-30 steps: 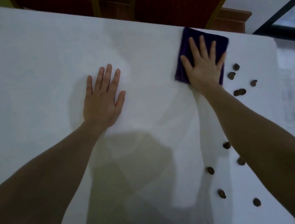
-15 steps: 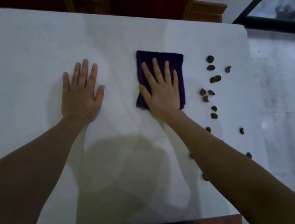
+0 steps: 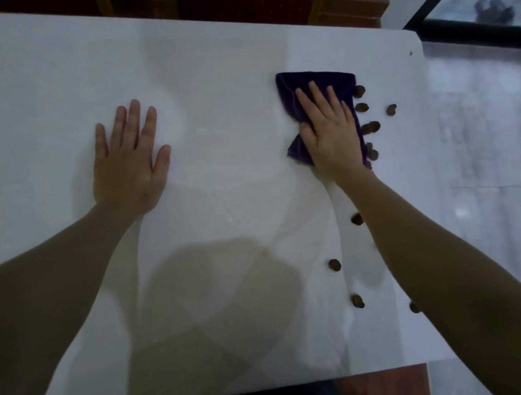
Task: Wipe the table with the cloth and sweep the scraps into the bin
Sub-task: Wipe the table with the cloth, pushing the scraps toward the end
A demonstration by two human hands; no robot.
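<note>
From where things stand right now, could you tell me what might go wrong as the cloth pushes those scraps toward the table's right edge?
No bin shows in this view, so the scraps bunched against the purple cloth could drop off the table onto the floor. The cloth is rumpled under the right hand, so pieces may slip past it. The scraps nearer the person lie outside its path and may be missed.

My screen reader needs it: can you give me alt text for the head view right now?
The right hand presses a purple cloth flat on the white table, with brown scraps along the cloth's right edge. The left hand lies flat on the table, apart from it. More scraps lie nearer the person; no bin shows.
</note>
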